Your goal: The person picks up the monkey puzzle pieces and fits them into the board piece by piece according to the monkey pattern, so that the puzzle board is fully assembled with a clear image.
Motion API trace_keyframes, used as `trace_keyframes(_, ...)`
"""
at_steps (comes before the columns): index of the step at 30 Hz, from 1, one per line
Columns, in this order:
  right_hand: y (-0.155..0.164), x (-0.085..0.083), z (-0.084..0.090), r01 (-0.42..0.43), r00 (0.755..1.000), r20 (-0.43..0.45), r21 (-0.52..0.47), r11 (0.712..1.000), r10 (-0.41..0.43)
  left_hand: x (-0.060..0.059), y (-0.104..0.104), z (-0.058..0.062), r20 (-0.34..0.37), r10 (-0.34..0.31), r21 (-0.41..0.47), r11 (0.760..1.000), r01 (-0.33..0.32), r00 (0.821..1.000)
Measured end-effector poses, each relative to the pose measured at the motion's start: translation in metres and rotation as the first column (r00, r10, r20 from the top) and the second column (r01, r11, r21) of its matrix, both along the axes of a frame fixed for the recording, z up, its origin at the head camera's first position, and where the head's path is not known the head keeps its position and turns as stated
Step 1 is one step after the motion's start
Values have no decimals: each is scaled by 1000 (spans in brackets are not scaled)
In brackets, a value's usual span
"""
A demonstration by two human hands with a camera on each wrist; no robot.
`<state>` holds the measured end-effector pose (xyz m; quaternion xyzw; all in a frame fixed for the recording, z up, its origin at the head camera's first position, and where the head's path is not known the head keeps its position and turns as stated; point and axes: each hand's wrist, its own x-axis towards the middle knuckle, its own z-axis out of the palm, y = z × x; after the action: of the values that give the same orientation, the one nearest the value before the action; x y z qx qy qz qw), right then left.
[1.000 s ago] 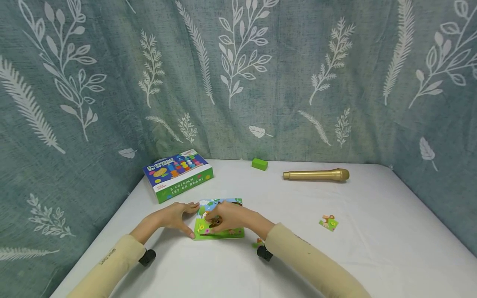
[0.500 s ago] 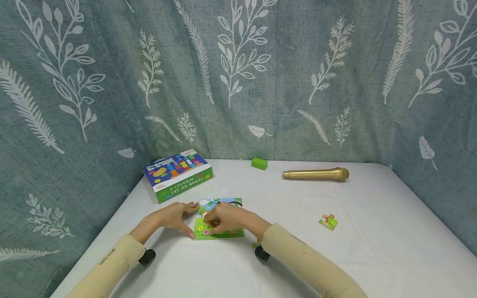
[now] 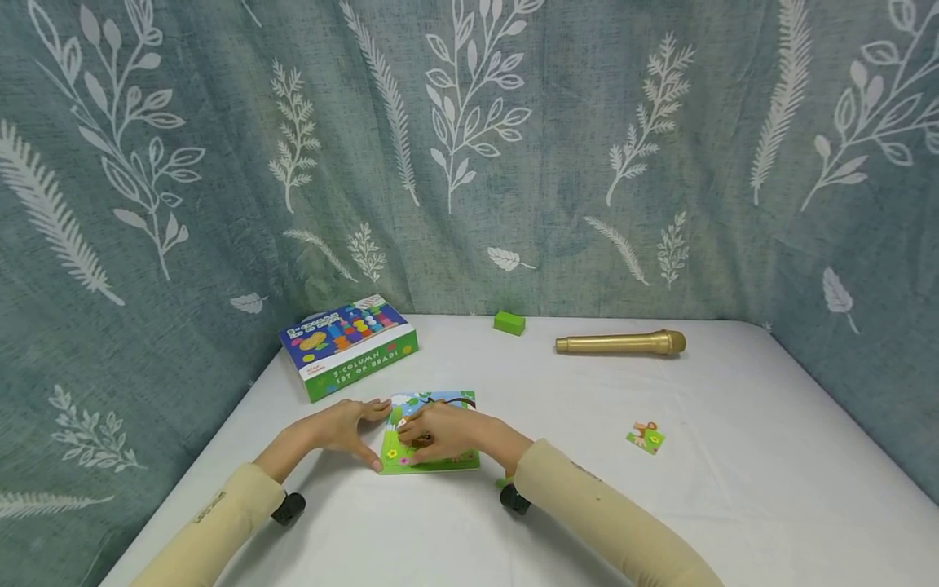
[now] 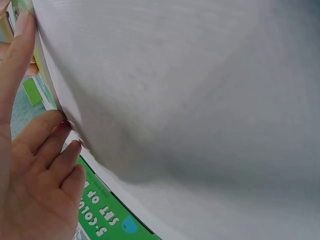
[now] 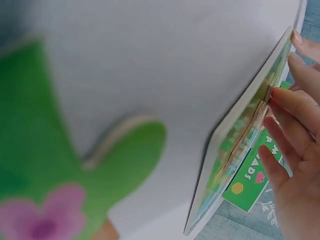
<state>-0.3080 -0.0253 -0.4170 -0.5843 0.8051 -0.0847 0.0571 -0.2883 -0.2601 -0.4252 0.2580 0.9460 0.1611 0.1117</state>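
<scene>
A picture puzzle board (image 3: pixel 467 467) with a green meadow and blue sky lies in front of me. My left hand (image 3: pixel 345 424) spans its left edge, with the thumb at the near corner and the fingertips farther up. My right hand (image 3: pixel 443 428) covers the middle of the board. Its thumb and fingertips press on a green puzzle piece (image 3: pixel 393 454) with a yellow flower in the lower left, beside a brown animal picture. A loose puzzle piece (image 5: pixel 140 150), green with a pink flower, lies below my right wrist, mostly hidden in the head view.
Another loose puzzle piece (image 3: pixel 646 438) lies to the right on the white-covered table (image 3: pixel 579 522). A bead-set box (image 3: pixel 348 346) stands at the back left. Farther back are a green block (image 3: pixel 509 323) and a gold microphone (image 3: pixel 620 343). A leaf-patterned curtain (image 3: pixel 543 163) hangs behind.
My right hand has moved slightly left and toward me. The flowered green piece has slid into the board's lower left, and the dark gap along its near edge has closed. My left hand stays put.
</scene>
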Motion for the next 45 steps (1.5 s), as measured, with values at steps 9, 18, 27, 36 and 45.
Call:
trace_keyframes(9, 11, 1, 12, 39, 996, 80, -103, 994, -31, 0, 0, 0, -5, -10, 2, 1000, 10, 1000)
trace_keyframes(18, 47, 5, 26, 111, 986, 143, -160, 981, -88, 2, 2, 4, -1, -1, -15, 1000, 1, 1000)
trace_keyframes(27, 83, 15, 22, 110, 991, 100, -197, 974, -91, 3, 1, 4, 4, -1, -6, 1000, 1, 1000)
trace_keyframes(36, 116, 28, 21, 127, 982, 165, -196, 972, -96, 0, 2, 1, 3, 1, -12, 1000, -1, 1000)
trace_keyframes(45, 147, 37, 11, 101, 978, 195, -132, 986, -74, 0, 2, 1, 3, 4, -21, 1000, -4, 1000)
